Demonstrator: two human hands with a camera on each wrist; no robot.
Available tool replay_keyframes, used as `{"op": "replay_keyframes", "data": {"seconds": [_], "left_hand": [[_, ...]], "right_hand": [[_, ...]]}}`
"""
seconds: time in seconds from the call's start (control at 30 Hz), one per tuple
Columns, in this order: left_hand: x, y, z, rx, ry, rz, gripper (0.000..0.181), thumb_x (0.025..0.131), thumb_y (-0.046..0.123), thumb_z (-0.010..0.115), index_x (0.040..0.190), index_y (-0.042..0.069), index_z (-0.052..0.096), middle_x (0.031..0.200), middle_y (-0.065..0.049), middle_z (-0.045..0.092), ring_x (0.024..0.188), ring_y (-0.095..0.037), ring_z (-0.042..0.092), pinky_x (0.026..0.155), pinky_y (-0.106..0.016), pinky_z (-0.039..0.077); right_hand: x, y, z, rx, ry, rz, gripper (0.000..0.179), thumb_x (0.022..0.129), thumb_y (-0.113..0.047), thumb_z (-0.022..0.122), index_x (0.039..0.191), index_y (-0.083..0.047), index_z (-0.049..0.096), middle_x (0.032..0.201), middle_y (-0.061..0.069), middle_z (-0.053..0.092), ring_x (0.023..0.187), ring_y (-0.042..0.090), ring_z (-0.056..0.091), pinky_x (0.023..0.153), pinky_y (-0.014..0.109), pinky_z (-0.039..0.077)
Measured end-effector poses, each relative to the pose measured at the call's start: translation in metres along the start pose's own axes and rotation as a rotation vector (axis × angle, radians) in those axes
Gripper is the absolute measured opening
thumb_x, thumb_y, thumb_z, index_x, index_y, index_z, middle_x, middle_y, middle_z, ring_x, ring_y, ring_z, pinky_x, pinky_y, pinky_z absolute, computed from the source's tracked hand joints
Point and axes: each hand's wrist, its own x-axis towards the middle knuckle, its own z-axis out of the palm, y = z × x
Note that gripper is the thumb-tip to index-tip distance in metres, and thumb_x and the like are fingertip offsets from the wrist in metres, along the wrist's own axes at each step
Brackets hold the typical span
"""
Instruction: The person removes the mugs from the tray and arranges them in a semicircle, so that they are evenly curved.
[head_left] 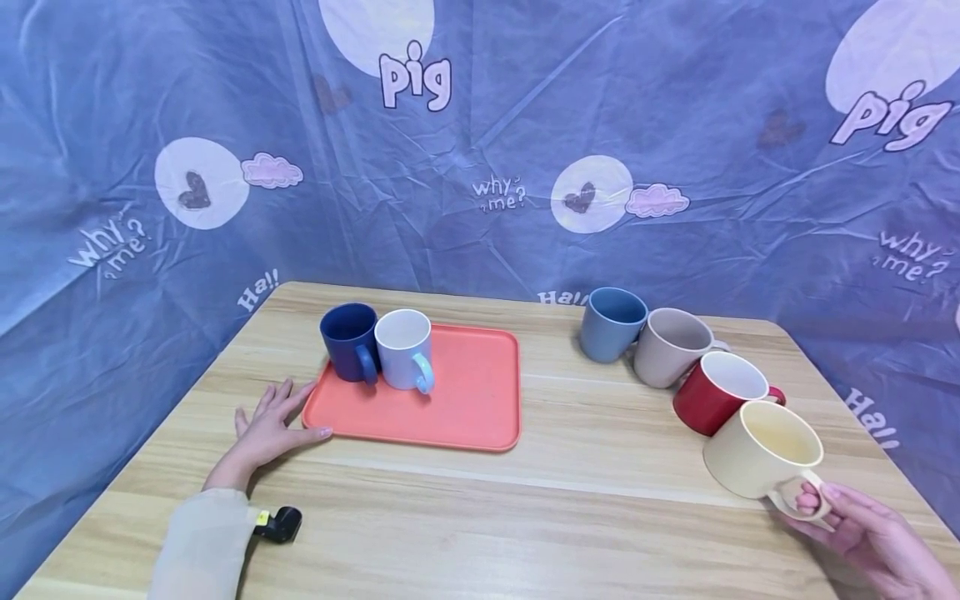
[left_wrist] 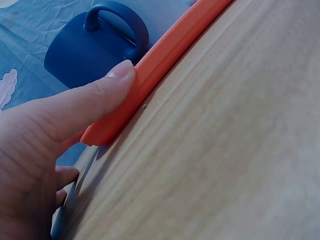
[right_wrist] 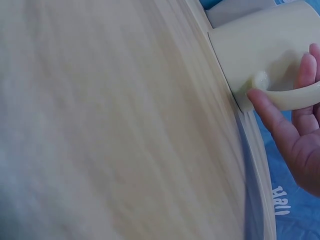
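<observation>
My left hand (head_left: 268, 429) is at the near-left corner of a coral-red tray (head_left: 472, 392), fingers spread. Its thumb (left_wrist: 107, 92) lies straight along the rim in the left wrist view. On the tray's left part stand a navy mug (head_left: 347, 337) and a light-blue mug (head_left: 401, 350), side by side, both upright. At the right of the table, my right hand (head_left: 873, 529) grips the handle of a cream mug (head_left: 738, 454), fingers through the loop. In the right wrist view, the cream mug (right_wrist: 260, 50) has its base at the tabletop; I cannot tell whether it is slightly lifted.
Behind the cream mug, a red mug (head_left: 701, 400), a grey mug (head_left: 663, 354) and a blue-grey mug (head_left: 609, 329) stand in a slanting row, close together. The wooden table (head_left: 480, 525) ends at a blue printed cloth (head_left: 480, 125) hanging behind it.
</observation>
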Motion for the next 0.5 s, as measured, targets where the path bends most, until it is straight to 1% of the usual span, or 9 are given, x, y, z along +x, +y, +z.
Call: {"op": "replay_keyframes", "data": {"seconds": [0.07, 0.13, 0.2, 0.3, 0.4, 0.5], "left_hand": [[-0.0003, -0.0001, 0.0004, -0.002, 0.0, 0.001, 0.089, 0.066, 0.053, 0.065, 0.135, 0.008, 0.028, 0.137, -0.029, 0.01, 0.123, -0.044, -0.005, 0.081, -0.063, -0.018], [-0.0004, -0.0005, 0.0008, -0.002, 0.002, 0.002, 0.089, 0.067, 0.053, 0.065, 0.135, 0.008, 0.029, 0.137, -0.029, 0.01, 0.123, -0.044, -0.004, 0.081, -0.063, -0.018], [-0.0004, -0.0008, 0.001, -0.002, 0.003, 0.002, 0.089, 0.067, 0.053, 0.065, 0.135, 0.009, 0.029, 0.137, -0.028, 0.01, 0.123, -0.043, -0.004, 0.081, -0.063, -0.018], [-0.0002, -0.001, 0.0011, -0.002, 0.004, 0.002, 0.089, 0.066, 0.053, 0.065, 0.135, 0.009, 0.029, 0.137, -0.028, 0.011, 0.123, -0.043, -0.004, 0.081, -0.063, -0.018], [0.0, -0.0006, 0.001, -0.002, 0.005, 0.001, 0.089, 0.066, 0.053, 0.065, 0.135, 0.009, 0.029, 0.137, -0.029, 0.01, 0.123, -0.044, -0.005, 0.082, -0.063, -0.018], [0.0001, -0.0001, 0.0006, -0.002, 0.006, 0.0, 0.09, 0.066, 0.053, 0.065, 0.135, 0.008, 0.029, 0.137, -0.029, 0.01, 0.123, -0.044, -0.005, 0.082, -0.063, -0.018]], "right_hand": [[-0.0014, -0.0014, -0.0008, -0.02, 0.017, -0.009, 0.057, 0.092, -0.004, -0.005, 0.12, 0.011, 0.042, 0.12, 0.024, 0.045, 0.115, 0.032, 0.038, 0.097, 0.042, 0.021], [-0.0022, -0.0027, -0.0023, -0.041, 0.004, -0.014, 0.057, 0.092, -0.003, -0.006, 0.12, 0.011, 0.042, 0.12, 0.024, 0.046, 0.115, 0.031, 0.038, 0.097, 0.042, 0.021], [-0.0032, -0.0038, -0.0039, -0.033, -0.001, -0.013, 0.055, 0.092, -0.002, -0.005, 0.12, 0.011, 0.041, 0.12, 0.025, 0.045, 0.116, 0.032, 0.036, 0.097, 0.042, 0.02], [-0.0027, -0.0063, -0.0051, -0.064, -0.025, -0.008, 0.058, 0.091, -0.003, -0.008, 0.122, 0.012, 0.039, 0.12, 0.024, 0.044, 0.116, 0.031, 0.037, 0.097, 0.043, 0.019], [-0.0016, -0.0082, -0.0048, -0.094, -0.028, -0.005, 0.061, 0.09, -0.003, -0.011, 0.122, 0.013, 0.038, 0.118, 0.024, 0.046, 0.114, 0.031, 0.039, 0.097, 0.043, 0.02], [-0.0006, -0.0085, -0.0029, -0.094, -0.023, -0.002, 0.061, 0.09, -0.003, -0.011, 0.122, 0.013, 0.038, 0.118, 0.024, 0.046, 0.114, 0.031, 0.039, 0.097, 0.043, 0.02]]}}
